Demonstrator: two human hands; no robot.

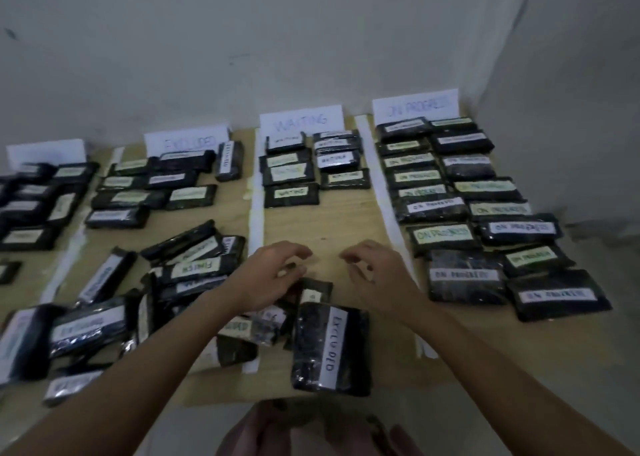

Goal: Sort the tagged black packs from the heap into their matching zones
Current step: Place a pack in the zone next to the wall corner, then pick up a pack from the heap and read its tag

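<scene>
Head view, left to right. Far-left zone (45, 199): sign unreadable, several black packs laid in rows, tags too blurred to read. EXCLUDED zone (152, 189): sign (187, 142) against the wall, about nine packs set down in rows. Heap (166, 289): near left of the counter (346, 220), unsorted, packs overlapping at mixed angles; tags read FINISH, EXCLUDED and others illegible; it spills across the white divider strip toward the near centre. Left hand (268, 275): above the heap's right edge, fingers loosely curled and apart, holding nothing visible. EXCLUDED-tagged pack (330, 348): near centre, lying lengthwise at the counter's near edge, out of its zone. Right hand (375, 275): beside the left, over bare counter, fingers curled and apart, nothing held. WAITING zone (311, 168): sign (301, 120) at the wall, about eight packs at the far end, near half bare. ON PROGRESS zone (485, 213): sign (415, 107) at the wall, fullest, two columns running nearly to the near edge.

Progress, judged: well past half. Four zones are populated; the heap of roughly a dozen or more packs and the stray EXCLUDED-tagged pack remain.
</scene>
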